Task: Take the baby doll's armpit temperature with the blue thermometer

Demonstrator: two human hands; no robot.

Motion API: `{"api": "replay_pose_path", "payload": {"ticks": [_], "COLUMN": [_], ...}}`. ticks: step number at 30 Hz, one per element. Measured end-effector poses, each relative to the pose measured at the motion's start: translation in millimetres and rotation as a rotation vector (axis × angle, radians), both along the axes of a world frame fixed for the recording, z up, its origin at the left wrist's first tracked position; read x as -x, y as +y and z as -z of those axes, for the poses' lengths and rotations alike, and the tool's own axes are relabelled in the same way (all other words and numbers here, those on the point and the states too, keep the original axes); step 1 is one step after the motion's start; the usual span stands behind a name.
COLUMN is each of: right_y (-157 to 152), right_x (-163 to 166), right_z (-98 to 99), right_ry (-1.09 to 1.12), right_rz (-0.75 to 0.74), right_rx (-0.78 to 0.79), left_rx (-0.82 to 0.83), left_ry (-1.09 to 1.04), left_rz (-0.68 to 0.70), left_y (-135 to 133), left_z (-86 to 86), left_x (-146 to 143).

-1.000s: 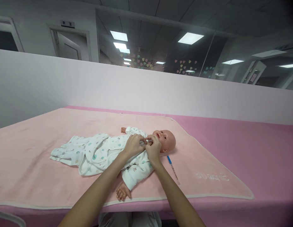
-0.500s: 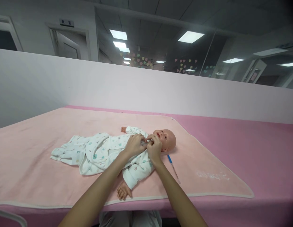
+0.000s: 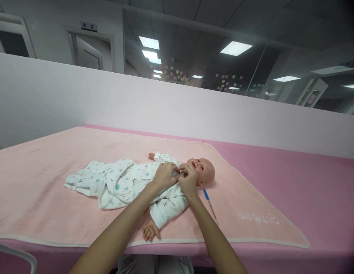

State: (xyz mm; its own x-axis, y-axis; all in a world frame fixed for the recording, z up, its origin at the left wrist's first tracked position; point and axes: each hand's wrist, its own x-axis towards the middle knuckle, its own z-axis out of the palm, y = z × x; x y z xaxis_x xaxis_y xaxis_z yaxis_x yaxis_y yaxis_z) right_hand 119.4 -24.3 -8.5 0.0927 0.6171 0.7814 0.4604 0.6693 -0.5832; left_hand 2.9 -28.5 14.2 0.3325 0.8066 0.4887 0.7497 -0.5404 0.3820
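Note:
A baby doll (image 3: 204, 170) lies on its back with its head to the right. It wears a white patterned onesie (image 3: 119, 184), and one doll hand (image 3: 151, 229) pokes out of the near sleeve. At the neck, my left hand (image 3: 165, 176) rests on the upper chest with its fingers bent and pinched at the collar. Just right of it, under the doll's chin, my right hand (image 3: 188, 180) pinches at the same collar. The two sets of fingertips nearly meet, and they hide much of what they grip. Beside the doll's head lies a slim thermometer (image 3: 210, 205) with a blue end.
Under the doll spreads a peach blanket (image 3: 251, 190) with a white edge, on a pink table cover (image 3: 322, 198). A white partition (image 3: 194, 110) rises behind. A metal rail (image 3: 22, 251) curves at the lower left.
The whole view has shifted slightly, with the doll a little further right and lower. Both hands stay at the collar, and the fingers have moved only slightly.

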Motion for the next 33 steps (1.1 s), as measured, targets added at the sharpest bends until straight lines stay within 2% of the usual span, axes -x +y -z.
{"api": "replay_pose_path", "payload": {"ticks": [9, 14, 20, 26, 29, 33], "right_y": [1, -5, -9, -4, -3, -2], "right_x": [0, 3, 3, -2, -2, -2], "right_z": [1.1, -2.6, 0.9, 6.3, 7.1, 8.2], "right_ry": [-0.027, -0.125, -0.171, -0.209, -0.23, -0.251], "right_rz": [0.03, 0.115, 0.137, 0.253, 0.254, 0.248], "right_rx": [-0.01, -0.045, -0.079, -0.053, -0.056, -0.088], "left_rx": [0.021, 0.028, 0.039, -0.009, 0.08, 0.377], "left_ry": [-0.066, -0.044, -0.026, -0.056, -0.19, -0.496], "left_rz": [0.022, 0.012, -0.014, -0.036, 0.016, 0.144], "left_y": [4, 2, -1, -1, 3, 17], "left_z": [2.6, 0.2, -2.4, 2.0, 2.7, -1.1], "left_x": [0, -1, -1, -3, 0, 21]}}
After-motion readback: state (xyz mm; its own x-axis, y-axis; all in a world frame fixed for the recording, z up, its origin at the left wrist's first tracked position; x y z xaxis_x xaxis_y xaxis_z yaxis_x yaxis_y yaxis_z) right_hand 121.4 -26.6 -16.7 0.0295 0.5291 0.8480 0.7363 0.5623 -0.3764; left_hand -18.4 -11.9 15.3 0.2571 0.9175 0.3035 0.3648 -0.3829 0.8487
